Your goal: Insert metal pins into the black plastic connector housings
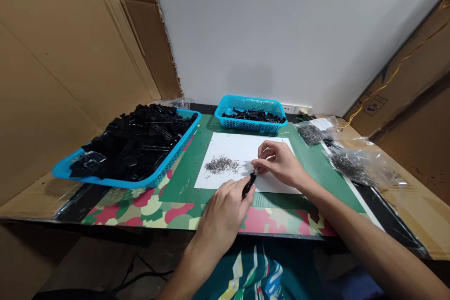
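Fingertips [256, 164] of the right hand [277, 161] obscure whatever they pinch — left hand [228, 199], palm down, grips a black part [249, 185].

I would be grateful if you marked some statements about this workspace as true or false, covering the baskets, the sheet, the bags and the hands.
1. The left hand holds a small black part. True.
2. The pile of small metal pieces lies inside a basket. False: it lies on the white sheet.
3. The large basket on the left is heaped with black items. True.
4. The small basket at the back is red. False: it is blue.
5. Two clear plastic bags lie on the right side of the table. True.
6. The right hand rests on the large basket. False: it is at the tip of the black part.
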Demonstrator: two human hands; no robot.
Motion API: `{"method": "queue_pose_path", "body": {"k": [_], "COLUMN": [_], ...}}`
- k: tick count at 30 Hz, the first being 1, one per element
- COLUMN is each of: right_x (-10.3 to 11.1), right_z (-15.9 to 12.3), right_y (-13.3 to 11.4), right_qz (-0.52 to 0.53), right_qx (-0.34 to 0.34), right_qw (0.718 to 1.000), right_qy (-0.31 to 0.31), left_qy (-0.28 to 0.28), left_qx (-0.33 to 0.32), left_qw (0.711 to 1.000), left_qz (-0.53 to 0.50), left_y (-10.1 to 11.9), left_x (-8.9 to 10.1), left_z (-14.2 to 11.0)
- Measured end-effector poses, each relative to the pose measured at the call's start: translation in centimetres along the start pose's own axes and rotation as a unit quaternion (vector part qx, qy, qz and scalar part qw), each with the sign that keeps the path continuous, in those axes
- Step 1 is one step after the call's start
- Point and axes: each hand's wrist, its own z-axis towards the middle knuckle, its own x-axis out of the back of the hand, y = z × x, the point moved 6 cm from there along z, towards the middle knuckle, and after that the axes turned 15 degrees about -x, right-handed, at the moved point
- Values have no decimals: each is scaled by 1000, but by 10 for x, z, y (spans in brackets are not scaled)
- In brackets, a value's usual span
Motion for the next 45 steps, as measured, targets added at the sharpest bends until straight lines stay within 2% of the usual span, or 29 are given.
{"method": "queue_pose_path", "body": {"k": [11,20,27,29,32,34,37,40,45], "right_x": [0,0,-3,-4,-3,-4,-11,-17,-26], "right_z": [0,-5,-7,-6,-7,-6,-5,-4,-2], "right_y": [1,0,0,-3,-9,-10,-7,-3,-4], "right_qz": [0,-50,-46,-42,-76,-151,-268,-307,-310], "right_qx": [5,24,38,54,92,109,118,110,123], "right_qw": [1000,998,998,997,990,978,953,944,942], "right_qy": [0,7,16,27,75,97,76,44,32], "left_qy": [-8,-3,2,28,107,166,220,227,214], "left_qx": [-5,-32,-4,1,1,18,54,53,40], "left_qw": [1000,999,1000,999,991,980,960,955,961], "left_qz": [-2,15,-4,-27,-78,-111,-162,-182,-172], "left_y": [3,5,-1,-2,-2,-5,-12,-15,-14], "left_x": [-1,-2,-4,-1,12,21,29,30,28], "left_z": [1,1,0,0,-1,-4,-8,-9,-8]}}
